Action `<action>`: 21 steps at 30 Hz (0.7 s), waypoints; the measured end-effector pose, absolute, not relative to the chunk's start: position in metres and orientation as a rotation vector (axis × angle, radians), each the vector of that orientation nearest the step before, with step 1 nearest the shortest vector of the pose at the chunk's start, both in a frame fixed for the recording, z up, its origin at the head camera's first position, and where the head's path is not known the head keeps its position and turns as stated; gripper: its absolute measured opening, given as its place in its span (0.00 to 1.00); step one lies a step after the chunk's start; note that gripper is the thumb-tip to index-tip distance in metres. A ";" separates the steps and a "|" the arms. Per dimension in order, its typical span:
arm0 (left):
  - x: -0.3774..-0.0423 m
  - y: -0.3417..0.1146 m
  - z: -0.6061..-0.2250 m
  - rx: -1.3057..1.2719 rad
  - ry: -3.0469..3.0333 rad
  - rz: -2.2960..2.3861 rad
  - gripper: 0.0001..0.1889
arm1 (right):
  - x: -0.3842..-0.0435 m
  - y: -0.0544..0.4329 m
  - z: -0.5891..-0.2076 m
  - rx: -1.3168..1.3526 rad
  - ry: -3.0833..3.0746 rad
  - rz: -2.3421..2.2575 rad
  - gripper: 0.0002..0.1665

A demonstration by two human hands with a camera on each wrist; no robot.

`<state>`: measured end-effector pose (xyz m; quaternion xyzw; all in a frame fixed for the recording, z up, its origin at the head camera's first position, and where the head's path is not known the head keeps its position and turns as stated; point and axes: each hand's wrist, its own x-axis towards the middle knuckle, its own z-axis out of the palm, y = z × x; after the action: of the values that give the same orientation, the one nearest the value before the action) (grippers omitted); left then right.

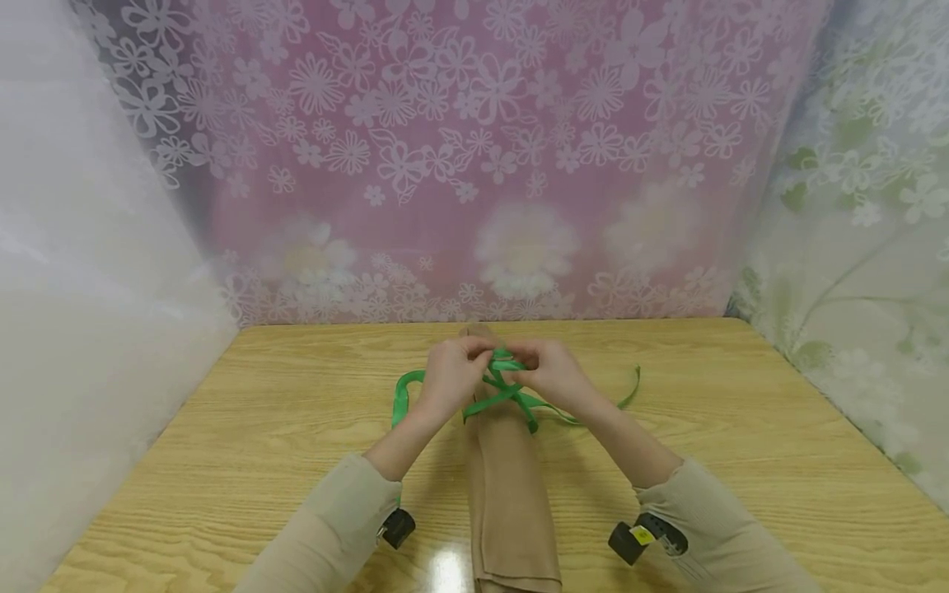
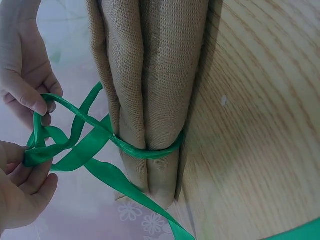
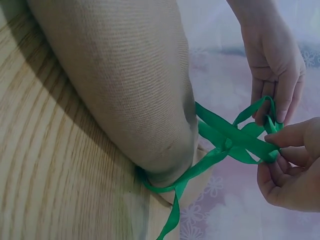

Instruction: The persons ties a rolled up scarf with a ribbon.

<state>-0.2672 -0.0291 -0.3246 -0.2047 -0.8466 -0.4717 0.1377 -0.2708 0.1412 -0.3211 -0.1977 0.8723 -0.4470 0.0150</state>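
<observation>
A long roll of tan woven cloth lies lengthwise on the table. Around its far end runs a green ribbon, whose strands cross above the cloth. My left hand pinches a loop of the ribbon between thumb and fingers; the right wrist view shows this left hand from the far side. Facing it, my right hand pinches another fold of the same ribbon, clearest in the right wrist view, where the right hand is nearer. Both hands are held close together over the roll. How the strands interlace is partly hidden by fingers.
One loose ribbon tail curls across the wood-grain table to the right, another to the left behind my left forearm. A pink flowered curtain hangs behind the table. Pale sheets stand at both sides. Black straps with small boxes sit at my wrists.
</observation>
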 end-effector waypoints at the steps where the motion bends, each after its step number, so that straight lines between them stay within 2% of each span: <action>1: -0.267 -0.029 -0.325 -0.596 -2.453 -1.336 0.08 | -0.270 0.141 -0.321 -0.625 2.731 -1.368 0.22; 14: -0.267 -0.026 -0.325 -0.648 -2.496 -1.219 0.08 | -0.270 0.148 -0.323 -0.835 2.806 -1.119 0.14; 21: -0.267 -0.027 -0.322 -0.635 -2.484 -1.216 0.08 | -0.277 0.152 -0.328 -0.780 2.610 -1.327 0.14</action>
<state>-0.2672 -0.0269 -0.3225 -0.2213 -0.8653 -0.4234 0.1514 -0.2765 0.1517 -0.3285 -0.2569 0.8601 -0.4372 0.0556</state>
